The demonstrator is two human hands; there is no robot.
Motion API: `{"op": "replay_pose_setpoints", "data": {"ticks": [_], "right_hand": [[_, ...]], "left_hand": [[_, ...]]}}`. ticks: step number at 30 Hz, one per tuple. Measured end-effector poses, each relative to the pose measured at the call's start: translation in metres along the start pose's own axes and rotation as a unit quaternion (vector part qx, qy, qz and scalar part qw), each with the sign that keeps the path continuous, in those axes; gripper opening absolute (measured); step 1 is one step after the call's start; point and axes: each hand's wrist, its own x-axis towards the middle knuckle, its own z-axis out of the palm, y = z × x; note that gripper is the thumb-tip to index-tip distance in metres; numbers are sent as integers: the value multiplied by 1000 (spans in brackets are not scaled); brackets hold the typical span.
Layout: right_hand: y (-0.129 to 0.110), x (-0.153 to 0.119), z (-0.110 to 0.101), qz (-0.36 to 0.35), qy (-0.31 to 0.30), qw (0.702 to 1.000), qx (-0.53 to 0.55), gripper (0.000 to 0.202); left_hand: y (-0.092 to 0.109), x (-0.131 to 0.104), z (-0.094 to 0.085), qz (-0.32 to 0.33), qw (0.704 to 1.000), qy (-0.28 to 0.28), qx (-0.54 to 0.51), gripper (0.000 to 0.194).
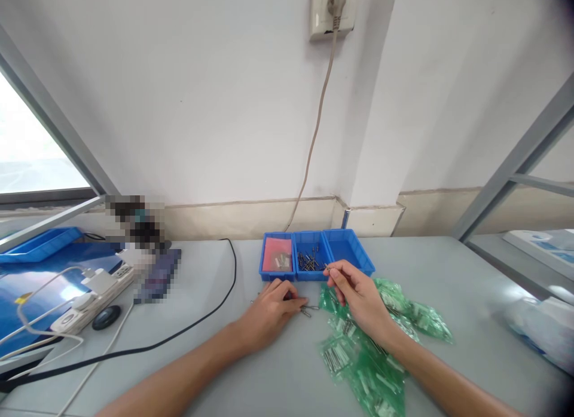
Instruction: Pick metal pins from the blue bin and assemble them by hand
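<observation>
Green bags (374,372) lie near the right hand (360,296), which pinches apparently one pin (327,268).

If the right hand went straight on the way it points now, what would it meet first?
Probably the middle blue bin, near its front right corner, with the thin metal pins inside just beyond. The right hand may be above the rim; height is unclear.

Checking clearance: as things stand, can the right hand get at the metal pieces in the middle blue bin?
Likely yes: the right hand is by the near right corner of the middle blue bin, whose top is open, and nothing covers the metal pieces. It seems to pinch a small part, though.
</observation>
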Motion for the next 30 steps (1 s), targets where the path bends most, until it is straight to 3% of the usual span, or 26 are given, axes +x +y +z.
{"op": "replay_pose_setpoints", "data": {"ticks": [11,30], "right_hand": [[3,1,-2,11,1,999,36,34],[-3,0,0,-11,1,1000,29,41]], "left_hand": [[1,-1,0,-2,999,17,-39,26],[-1,0,0,1,999,7,-39,23]]}}
